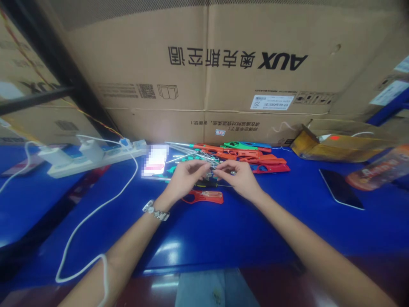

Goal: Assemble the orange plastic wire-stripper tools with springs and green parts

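My left hand and my right hand come close together over the table, thumb and forefinger of each in a pinch. Whatever small thing they hold between the fingertips is too small to make out. Thin pale wires show just behind the fingers. Beyond my right hand lie red utility lighter bodies and a green one. A red lighter half-shell rests on the table nearer to me. Slim metal tubes and small teal pieces are partly hidden behind my left hand.
A large cardboard carton walls off the back. Leftward are a white power strip, its white cable and a lit phone. On the right are a dark phone, a bottle and an open box.
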